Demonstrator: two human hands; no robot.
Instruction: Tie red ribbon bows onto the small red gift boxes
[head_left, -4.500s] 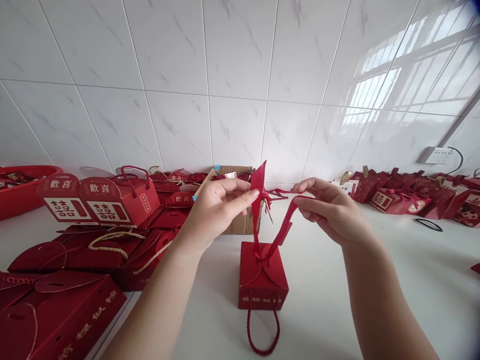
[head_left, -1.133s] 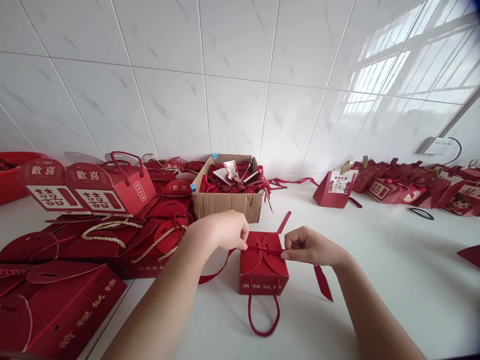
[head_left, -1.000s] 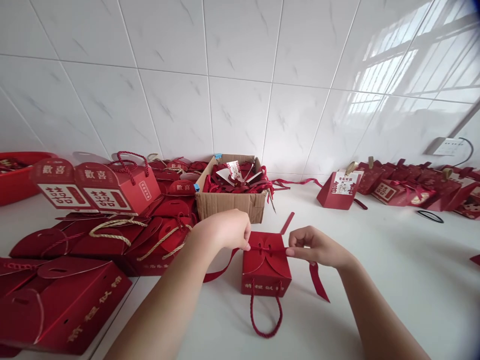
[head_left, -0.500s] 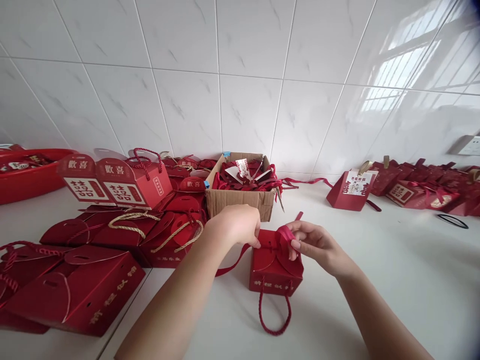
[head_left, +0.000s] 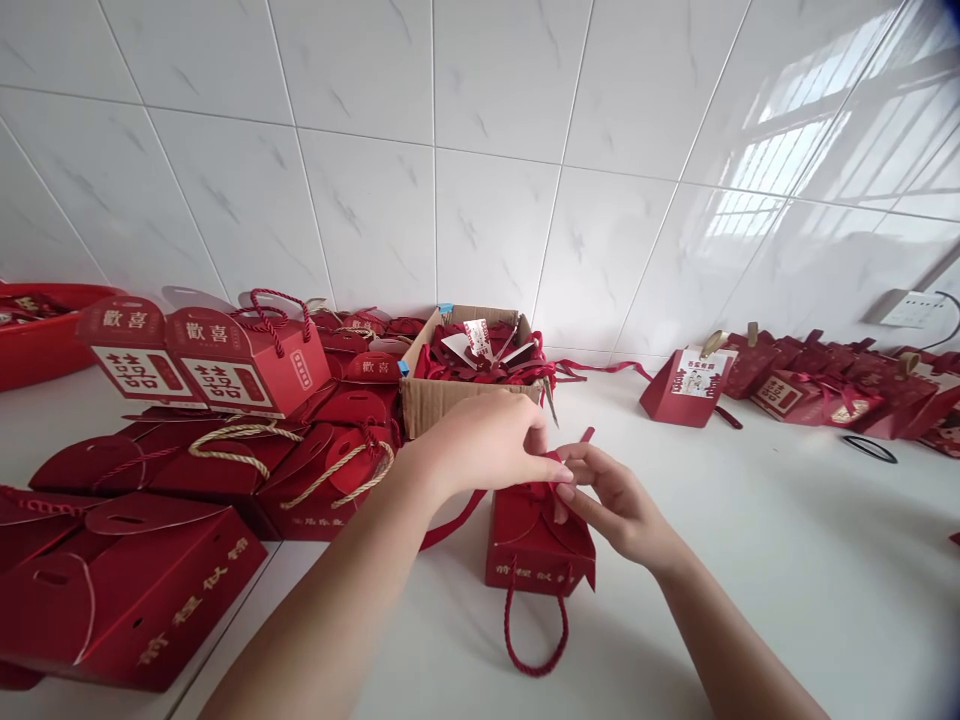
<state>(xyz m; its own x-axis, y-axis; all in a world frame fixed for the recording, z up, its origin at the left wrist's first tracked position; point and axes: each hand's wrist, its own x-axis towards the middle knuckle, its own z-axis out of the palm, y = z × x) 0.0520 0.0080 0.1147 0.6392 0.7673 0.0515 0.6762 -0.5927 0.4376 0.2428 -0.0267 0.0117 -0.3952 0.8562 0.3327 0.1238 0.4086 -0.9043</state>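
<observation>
A small red box [head_left: 536, 545] with gold lettering stands on the white table, its red rope handle [head_left: 536, 660] hanging down toward me. My left hand [head_left: 510, 445] reaches over the top of the box, thumb and finger pinched on a red ribbon. From the right, my right hand [head_left: 611, 500] pinches the same ribbon, its fingertips close to those of my left hand. The ribbon [head_left: 456, 525] trails off to the left of the box. The fingers hide most of the ribbon above the lid.
Several red boxes [head_left: 187, 590] crowd the left. Behind my hands is a cardboard box [head_left: 435, 400] of red ribbons and tags. A red tagged box [head_left: 686, 390], more red boxes and a black loop [head_left: 868, 449] lie right. A red basin [head_left: 45, 350] is far left.
My left hand has moved right and up from the lid's left edge to the ribbon beside my right hand. The whole view has shifted slightly.
</observation>
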